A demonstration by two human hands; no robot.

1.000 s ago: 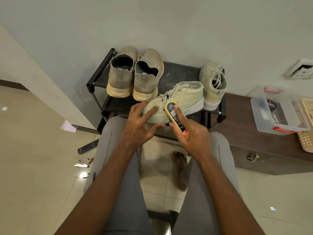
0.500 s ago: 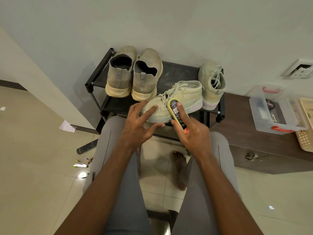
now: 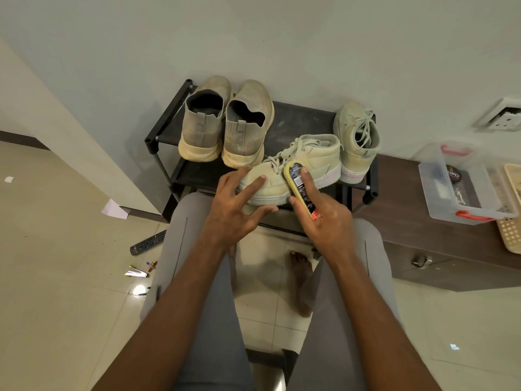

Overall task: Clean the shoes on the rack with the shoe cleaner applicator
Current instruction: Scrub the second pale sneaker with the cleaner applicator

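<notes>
Seated, grey-trousered knees in front of me, bare foot [image 3: 300, 280] on the tiled floor between them.

Left hand [image 3: 234, 210]: fingers [image 3: 255, 185] spread and straight, pressing on the toe of the pale green suede lace-up sneaker [image 3: 293, 170] to steady it. Not gripping.

Right hand [image 3: 324, 218]: fingers curled round the yellow oblong shoe cleaner applicator with the black label [image 3: 299, 189], index laid along its back, pad side pushed against the sneaker's side panel near the laces.

Step in hand, as I judge it: scrubbing the side of this sneaker, which lies across the front edge of the black metal shoe rack [image 3: 166, 128], toe to my left.

Next move likely needs strokes along the panel toward the heel, with the left hand holding firm; the shoe sits near the rack edge and could slide off under pressure. Laces hang close to the pad and may snag.

Further back: the matching pale green sneaker [image 3: 356, 142] stands upright just beside the heel, tight on that side. Two beige knit slip-on shoes [image 3: 225, 125] stand at rack left, heels toward me, apparently not yet done.

Off to the side: clear plastic box with orange latches [image 3: 462, 184] on a dark brown bench [image 3: 400, 221] at right; black remote control [image 3: 148, 242] and small clutter on the floor at left. None of it blocks me.
</notes>
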